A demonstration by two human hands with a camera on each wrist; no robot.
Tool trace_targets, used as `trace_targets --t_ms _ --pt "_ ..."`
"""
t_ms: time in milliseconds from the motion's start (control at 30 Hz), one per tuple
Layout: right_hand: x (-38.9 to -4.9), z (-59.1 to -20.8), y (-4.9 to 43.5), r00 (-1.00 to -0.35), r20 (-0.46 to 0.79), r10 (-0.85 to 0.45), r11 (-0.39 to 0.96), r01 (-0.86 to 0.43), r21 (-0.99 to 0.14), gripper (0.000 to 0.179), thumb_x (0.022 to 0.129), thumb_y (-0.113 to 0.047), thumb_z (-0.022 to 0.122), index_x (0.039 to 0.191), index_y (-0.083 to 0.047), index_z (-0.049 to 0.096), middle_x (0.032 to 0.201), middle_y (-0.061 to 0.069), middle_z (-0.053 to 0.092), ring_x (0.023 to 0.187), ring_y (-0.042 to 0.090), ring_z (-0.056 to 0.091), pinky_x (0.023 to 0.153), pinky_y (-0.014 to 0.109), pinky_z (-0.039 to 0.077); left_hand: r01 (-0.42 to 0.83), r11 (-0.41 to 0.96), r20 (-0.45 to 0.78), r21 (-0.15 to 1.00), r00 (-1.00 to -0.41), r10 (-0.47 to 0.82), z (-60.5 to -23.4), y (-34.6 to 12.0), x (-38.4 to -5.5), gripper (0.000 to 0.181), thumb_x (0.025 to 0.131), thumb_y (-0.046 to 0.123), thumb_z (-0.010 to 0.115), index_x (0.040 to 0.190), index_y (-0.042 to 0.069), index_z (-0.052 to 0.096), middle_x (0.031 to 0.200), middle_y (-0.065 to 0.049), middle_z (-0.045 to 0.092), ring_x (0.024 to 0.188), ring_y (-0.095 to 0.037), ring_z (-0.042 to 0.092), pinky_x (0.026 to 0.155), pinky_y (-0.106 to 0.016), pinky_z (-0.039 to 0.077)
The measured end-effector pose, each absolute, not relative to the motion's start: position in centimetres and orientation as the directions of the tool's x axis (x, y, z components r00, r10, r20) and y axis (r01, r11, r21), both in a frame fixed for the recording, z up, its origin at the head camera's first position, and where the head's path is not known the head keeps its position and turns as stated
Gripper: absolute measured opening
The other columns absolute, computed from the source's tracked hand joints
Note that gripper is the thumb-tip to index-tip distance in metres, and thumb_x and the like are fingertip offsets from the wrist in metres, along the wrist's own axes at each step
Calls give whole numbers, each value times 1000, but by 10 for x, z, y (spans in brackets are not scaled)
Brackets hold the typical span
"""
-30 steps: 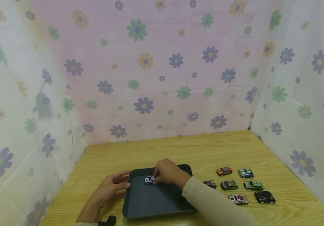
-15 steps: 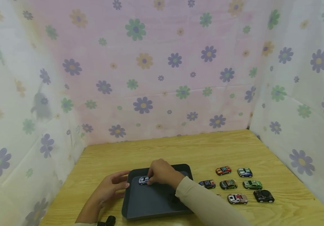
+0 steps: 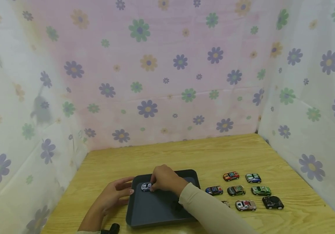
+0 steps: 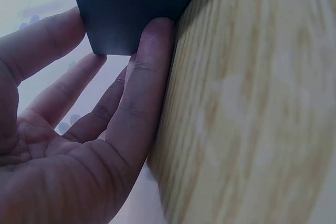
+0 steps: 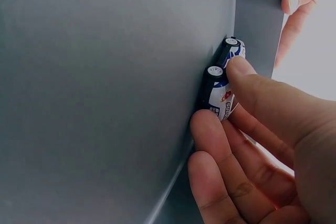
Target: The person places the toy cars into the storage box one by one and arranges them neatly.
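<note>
My right hand (image 3: pixel 166 179) pinches a small white toy car (image 3: pixel 146 187) with dark markings, low over the floor of the dark grey tray (image 3: pixel 151 213), near its far left corner. From the right wrist, the toy car (image 5: pixel 219 95) shows blue and red markings and light wheels, and thumb and fingers hold it from both sides. My left hand (image 3: pixel 115 194) touches the tray's left side with its fingers spread. Seen from the left wrist, the fingertips of this hand (image 4: pixel 113 129) lie against the outer wall of the tray (image 4: pixel 128 11), just above the wood.
Right of the tray, several toy cars stand in loose rows on the wooden table (image 3: pixel 161 156), among them a red one (image 3: pixel 231 176), a green one (image 3: pixel 261 190) and a black one (image 3: pixel 273 202). My right sleeve (image 3: pixel 211 208) partly covers one car (image 3: pixel 226 203). A black object (image 3: pixel 114 228) lies at the front left.
My right hand has moved a little to the left inside the tray, taking the white toy car with it. The left hand keeps its place at the tray's side.
</note>
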State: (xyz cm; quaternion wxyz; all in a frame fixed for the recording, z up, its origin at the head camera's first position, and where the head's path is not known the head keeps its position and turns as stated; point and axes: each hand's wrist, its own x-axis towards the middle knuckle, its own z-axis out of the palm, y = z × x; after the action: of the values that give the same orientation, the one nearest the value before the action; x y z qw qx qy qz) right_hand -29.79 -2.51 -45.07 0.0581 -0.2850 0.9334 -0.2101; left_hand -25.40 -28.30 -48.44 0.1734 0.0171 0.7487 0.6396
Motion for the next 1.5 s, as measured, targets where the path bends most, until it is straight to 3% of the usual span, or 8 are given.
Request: trace_targets --t_ms 433,700,1100,1267,1500 --pt "-297 -447 -19 -829 23 -558 730 -505 -460 15 82 -29 90 92 -19 84 80 -11 74 67 1 62 60 20 54 -190 190 -233 963 -941 246 -484 -284 -255 68 97 20 75 157 13 45 157 -31 42 128 -34 62 94 -50 62" --pt "-295 -438 -8 -808 52 -587 702 -540 -465 17 83 -30 89 97 -21 84 86 -15 74 74 -1 63 67 18 56 -185 172 -225 968 -941 253 -486 -287 -254 68 97 17 74 157 10 44 157 -31 41 128 -34 62 94 -51 62" --pt "-286 -412 35 -813 112 -572 638 -526 -562 25 84 -33 87 107 -23 82 103 -14 76 91 2 69 78 22 59 -181 170 -219 969 -946 239 -486 -285 -254 68 95 17 76 156 9 45 157 -33 40 126 -33 63 93 -51 62" --pt "-281 -407 61 -817 127 -563 617 -517 -594 21 86 -34 86 106 -28 81 108 -12 76 95 7 70 77 23 60 -188 170 -223 967 -949 221 -489 -285 -253 68 94 15 77 155 9 47 157 -32 42 123 -31 65 92 -51 62" --pt "-275 -404 102 -834 167 -527 617 -510 -599 22 89 -33 83 109 -25 80 109 -7 77 91 11 71 73 26 60 -173 176 -211 969 -950 231 -489 -285 -254 68 95 16 76 155 8 47 157 -32 41 126 -33 63 93 -51 62"
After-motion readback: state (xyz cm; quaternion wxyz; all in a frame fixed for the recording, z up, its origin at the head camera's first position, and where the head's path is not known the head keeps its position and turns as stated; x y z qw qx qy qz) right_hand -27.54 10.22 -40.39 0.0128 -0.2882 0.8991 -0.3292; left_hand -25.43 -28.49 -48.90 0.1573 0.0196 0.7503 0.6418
